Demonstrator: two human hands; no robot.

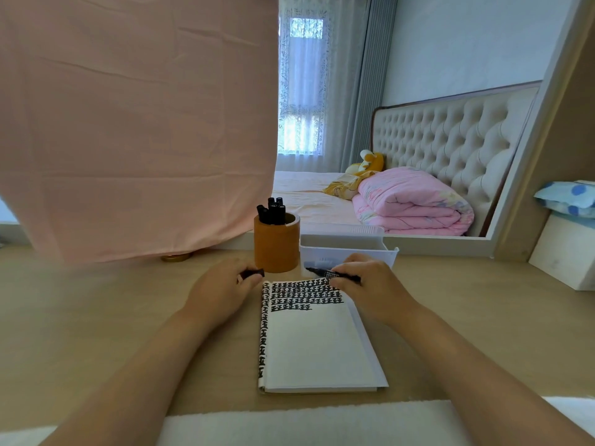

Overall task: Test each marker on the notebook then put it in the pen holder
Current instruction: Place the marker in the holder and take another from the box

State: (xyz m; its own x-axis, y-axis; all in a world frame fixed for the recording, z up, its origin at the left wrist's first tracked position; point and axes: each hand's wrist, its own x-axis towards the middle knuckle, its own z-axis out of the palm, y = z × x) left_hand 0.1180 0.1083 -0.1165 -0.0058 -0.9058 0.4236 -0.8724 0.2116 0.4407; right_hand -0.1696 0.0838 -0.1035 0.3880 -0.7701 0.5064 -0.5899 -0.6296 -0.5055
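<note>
An open white notebook (317,346) lies on the desk, its top lines filled with black marks. My right hand (370,281) holds an uncapped black marker (317,272) level above the notebook's top edge, tip pointing left. My left hand (222,284) pinches the marker's black cap (252,273) just left of the notebook. Behind them stands an orange-brown pen holder (276,244) with several black markers (273,212) upright in it.
A white plastic bin (346,247) sits behind my right hand, beside the holder. A pink cloth (135,123) hangs over the mirror (418,107) at the back left. A white box (566,252) stands at the right. A white pad (306,426) lines the desk's near edge.
</note>
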